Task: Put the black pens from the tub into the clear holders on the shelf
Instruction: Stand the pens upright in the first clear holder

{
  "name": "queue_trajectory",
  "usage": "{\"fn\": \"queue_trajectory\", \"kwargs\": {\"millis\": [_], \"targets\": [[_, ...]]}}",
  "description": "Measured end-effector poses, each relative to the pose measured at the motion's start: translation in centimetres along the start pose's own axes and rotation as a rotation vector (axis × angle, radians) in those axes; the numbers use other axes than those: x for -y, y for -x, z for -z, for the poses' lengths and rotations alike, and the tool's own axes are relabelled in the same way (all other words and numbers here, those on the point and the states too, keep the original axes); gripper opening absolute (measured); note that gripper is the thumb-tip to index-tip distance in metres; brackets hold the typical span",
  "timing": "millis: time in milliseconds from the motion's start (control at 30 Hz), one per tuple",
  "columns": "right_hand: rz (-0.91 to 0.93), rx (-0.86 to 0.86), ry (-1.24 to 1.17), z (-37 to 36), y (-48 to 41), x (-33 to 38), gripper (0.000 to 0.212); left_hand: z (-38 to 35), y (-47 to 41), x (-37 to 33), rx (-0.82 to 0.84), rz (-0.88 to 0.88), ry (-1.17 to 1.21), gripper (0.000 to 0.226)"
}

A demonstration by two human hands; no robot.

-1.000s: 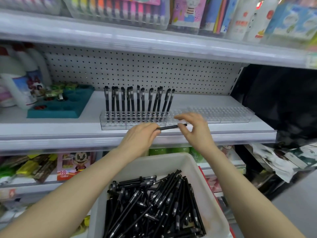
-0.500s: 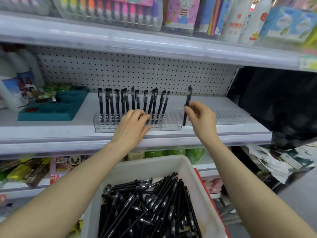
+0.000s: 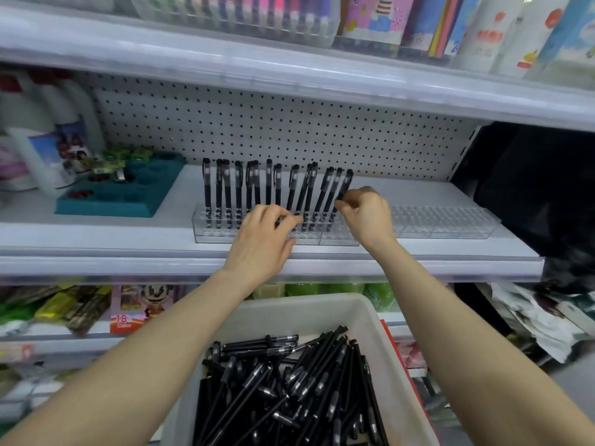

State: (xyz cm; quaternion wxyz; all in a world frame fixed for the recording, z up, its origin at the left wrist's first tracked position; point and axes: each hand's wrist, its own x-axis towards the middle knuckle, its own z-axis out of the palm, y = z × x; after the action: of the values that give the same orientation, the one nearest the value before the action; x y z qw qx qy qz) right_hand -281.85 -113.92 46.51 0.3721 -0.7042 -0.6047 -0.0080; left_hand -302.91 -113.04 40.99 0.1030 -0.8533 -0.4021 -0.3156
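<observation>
**Pen meets holder on the stationery shelf**

Your right hand [image 3: 365, 217] pinched a black pen [image 3: 346, 183] between thumb and curled fingers, low on the barrel. It was the last pen on the right of the standing row [image 3: 238, 188]. The pen's long axis ran near upright, with the cap tipped up and to the right and the writing end pointing down into the left clear holder [image 3: 206, 230]. Your knuckles hid the slot itself, so whether the tip was fully seated could not be told.

Your left hand [image 3: 264, 243] lay relaxed, fingers loosely extended over the front of that same holder and apparently steadying it. It gripped nothing that could be made out.

Your right hand was the nearer one to the work. The right clear holder [image 3: 450, 223] sat just beside your wrist with no pen in it, further along the shelf [image 3: 96, 239].

The supply lay the other way. The tub [image 3: 370, 317] sat below and towards you, under both forearms, with its loose pens [image 3: 289, 381] heaped at crossing angles. The next fetch likely called for a drop straight down and back.
</observation>
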Motion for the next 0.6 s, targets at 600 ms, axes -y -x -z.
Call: {"fn": "queue_trajectory", "kwargs": {"millis": [600], "targets": [[-0.004,-0.189,-0.141,-0.3,4.2,-0.4,0.015,-0.4,0.1,-0.1,0.011,0.023,0.013,0.041]]}}
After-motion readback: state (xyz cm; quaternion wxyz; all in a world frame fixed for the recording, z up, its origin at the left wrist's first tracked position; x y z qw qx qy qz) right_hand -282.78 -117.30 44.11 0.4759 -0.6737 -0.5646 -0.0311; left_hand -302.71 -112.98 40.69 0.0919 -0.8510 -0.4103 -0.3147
